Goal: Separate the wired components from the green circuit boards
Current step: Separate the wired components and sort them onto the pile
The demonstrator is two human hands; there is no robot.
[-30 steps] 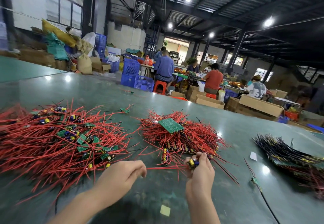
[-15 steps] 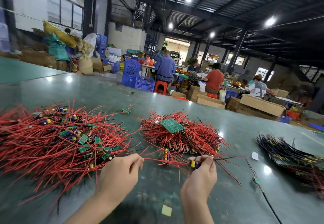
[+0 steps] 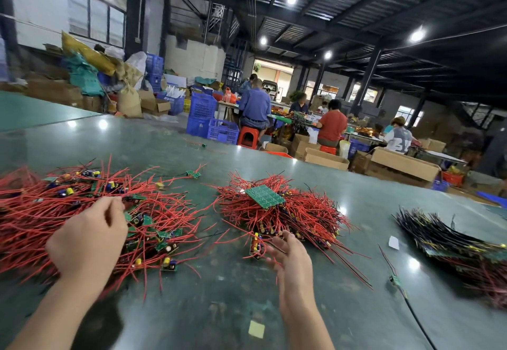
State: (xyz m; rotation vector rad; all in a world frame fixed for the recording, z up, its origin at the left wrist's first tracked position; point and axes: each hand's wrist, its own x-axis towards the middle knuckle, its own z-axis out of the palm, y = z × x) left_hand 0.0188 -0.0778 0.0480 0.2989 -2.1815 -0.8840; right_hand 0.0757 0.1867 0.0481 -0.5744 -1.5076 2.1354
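My left hand (image 3: pixel 87 240) hovers over the left pile of red wires (image 3: pixel 41 212), which is mixed with small green boards and capacitors. Its fingers are curled, and thumb and forefinger pinch a red wire (image 3: pixel 129 198) at the pile's top. My right hand (image 3: pixel 290 259) is open with fingers spread, just right of a small wired component (image 3: pixel 256 245) lying on the table. Behind it lies the middle pile of red wires (image 3: pixel 301 218) with a green circuit board (image 3: pixel 264 196) on top.
A heap of black wires with boards (image 3: pixel 452 242) lies at the right. A single board on a black wire (image 3: pixel 395 281), a white scrap (image 3: pixel 393 242) and a yellow scrap (image 3: pixel 256 329) lie on the green table (image 3: pixel 219 295). People work at benches beyond the table's far edge.
My left hand has moved up and left onto the left pile with the red wire. My right hand has let go of the small component and spread its fingers.
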